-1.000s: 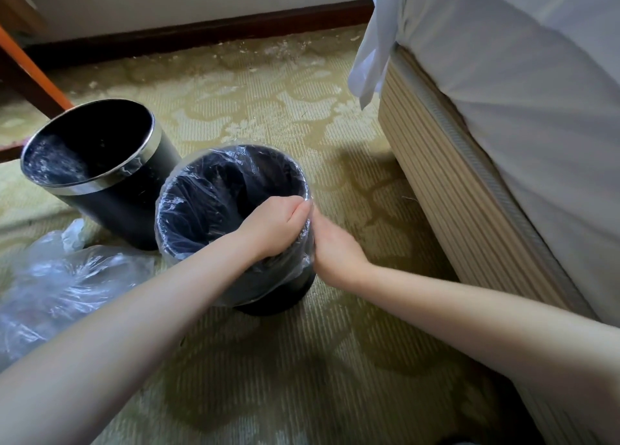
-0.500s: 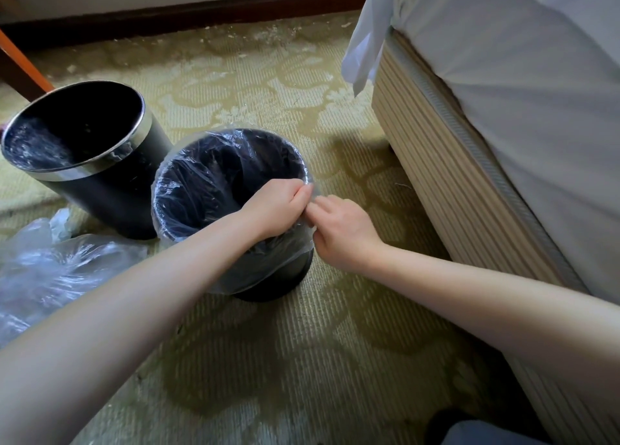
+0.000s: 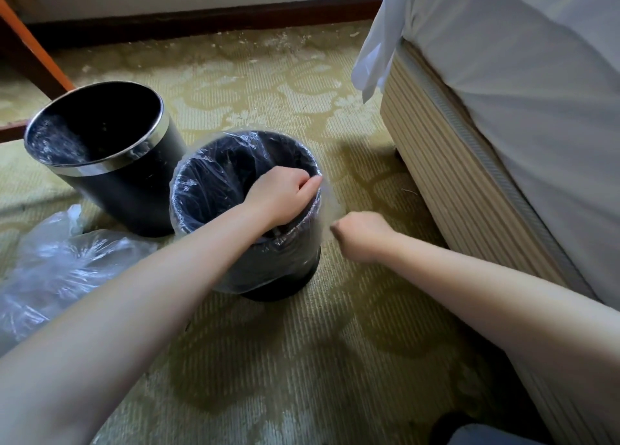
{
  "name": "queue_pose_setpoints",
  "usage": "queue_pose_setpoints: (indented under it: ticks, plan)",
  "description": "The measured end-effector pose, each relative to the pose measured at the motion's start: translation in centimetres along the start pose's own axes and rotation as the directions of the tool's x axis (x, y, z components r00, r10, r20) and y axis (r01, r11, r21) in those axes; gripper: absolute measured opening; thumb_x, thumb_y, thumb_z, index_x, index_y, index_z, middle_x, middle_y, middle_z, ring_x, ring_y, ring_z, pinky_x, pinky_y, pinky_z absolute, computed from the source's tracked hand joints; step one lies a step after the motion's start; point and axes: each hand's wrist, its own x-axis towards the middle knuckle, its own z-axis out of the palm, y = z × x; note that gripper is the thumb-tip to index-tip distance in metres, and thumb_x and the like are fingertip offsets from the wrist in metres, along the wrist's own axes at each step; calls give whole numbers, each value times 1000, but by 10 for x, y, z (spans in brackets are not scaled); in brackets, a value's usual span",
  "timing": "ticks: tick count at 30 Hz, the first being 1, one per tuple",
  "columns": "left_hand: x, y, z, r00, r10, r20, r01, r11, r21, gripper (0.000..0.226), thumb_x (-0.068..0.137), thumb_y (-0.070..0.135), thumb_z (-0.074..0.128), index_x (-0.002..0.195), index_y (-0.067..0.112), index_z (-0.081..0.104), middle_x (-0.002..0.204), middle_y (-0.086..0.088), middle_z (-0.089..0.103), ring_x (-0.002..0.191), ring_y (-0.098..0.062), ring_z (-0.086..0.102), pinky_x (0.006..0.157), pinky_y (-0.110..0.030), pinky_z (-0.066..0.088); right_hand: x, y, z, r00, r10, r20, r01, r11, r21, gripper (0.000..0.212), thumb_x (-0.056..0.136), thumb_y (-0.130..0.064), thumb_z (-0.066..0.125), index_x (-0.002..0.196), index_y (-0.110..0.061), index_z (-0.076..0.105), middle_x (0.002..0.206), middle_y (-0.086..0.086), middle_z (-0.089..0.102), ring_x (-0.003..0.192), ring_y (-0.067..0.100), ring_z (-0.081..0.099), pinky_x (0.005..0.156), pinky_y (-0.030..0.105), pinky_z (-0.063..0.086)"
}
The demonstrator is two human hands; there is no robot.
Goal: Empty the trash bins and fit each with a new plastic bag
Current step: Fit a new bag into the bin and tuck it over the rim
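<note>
Two: far bin [image 3: 127,192], near bin [image 3: 278,292] w/ clear liner [image 3: 201,189] in L hand [image 3: 281,192] + R hand [image 3: 364,236].

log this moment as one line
step: fitting bag on front bin | left hand: grips bag at rim | right hand: pinches bag slack beside bin | back bin: untouched

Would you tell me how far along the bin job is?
Done: the near bin has a clear bag over its rim. In hand: left hand and right hand pinch its slack. To do: the chrome-rimmed bin shows a bare rim; a crumpled bag lies nearby.
</note>
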Motion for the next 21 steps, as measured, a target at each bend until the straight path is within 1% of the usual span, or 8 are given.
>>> queue_pose_setpoints:
  ticks: [2,4,6,9,12,15,18,21]
  plan:
    - [5,-9,-9,989,29,-148,-19,998,66,43,99,34,42,63,11,42,61,-3,46,61,-23,47,57,-35,36,6,13,-12,981,156,-111,-148,986,83,14,85,-11,46,85,-16,60,84,-2,62,75,24,59,52,26,36]
    - [11,-21,-18,950,87,-301,-40,987,158,28,95,23,48,72,7,49,74,-6,50,75,-27,50,66,-36,39,13,23,-23,934,308,-182,-261,934,243,13,83,-11,46,76,-18,56,73,-2,56,72,24,57,48,25,28]
    - [16,-36,-24,917,99,-386,-12,975,223,15,91,15,51,83,4,58,88,-8,54,90,-30,49,76,-40,39,21,27,-36,879,397,-264,-277,876,394,13,86,-13,46,80,-16,57,76,-1,56,71,24,54,49,27,28]
    - [16,-59,-26,925,53,-375,59,958,280,22,88,12,53,104,3,66,110,-10,60,108,-32,48,92,-47,37,35,20,-58,824,447,-348,-192,798,571,20,92,-18,42,95,-14,62,89,1,62,79,24,55,57,31,39]
    - [10,-74,-26,939,20,-345,96,944,316,33,88,13,55,120,5,60,127,-9,56,121,-30,46,102,-50,33,53,4,-74,825,411,-388,-81,766,638,24,94,-22,44,109,-16,63,101,2,64,91,24,58,70,35,49]
    - [7,-84,-32,945,-30,-325,129,949,287,43,91,17,53,133,9,49,137,-6,50,129,-26,42,106,-49,29,76,-14,-86,853,308,-422,4,803,596,31,96,-27,48,125,-19,56,118,1,61,106,23,56,79,35,48]
    - [10,-93,-38,959,-137,-246,202,944,262,51,95,27,49,143,16,37,145,-1,41,135,-22,35,110,-49,27,103,-26,-94,888,176,-425,27,902,431,41,97,-34,50,135,-21,47,128,1,55,114,24,53,77,33,43]
    - [18,-97,-45,961,-238,-142,267,932,244,54,96,36,46,144,16,31,146,-2,38,134,-26,36,105,-49,33,123,-34,-95,941,46,-336,63,950,306,50,96,-36,52,142,-23,38,130,2,51,114,25,54,70,31,39]
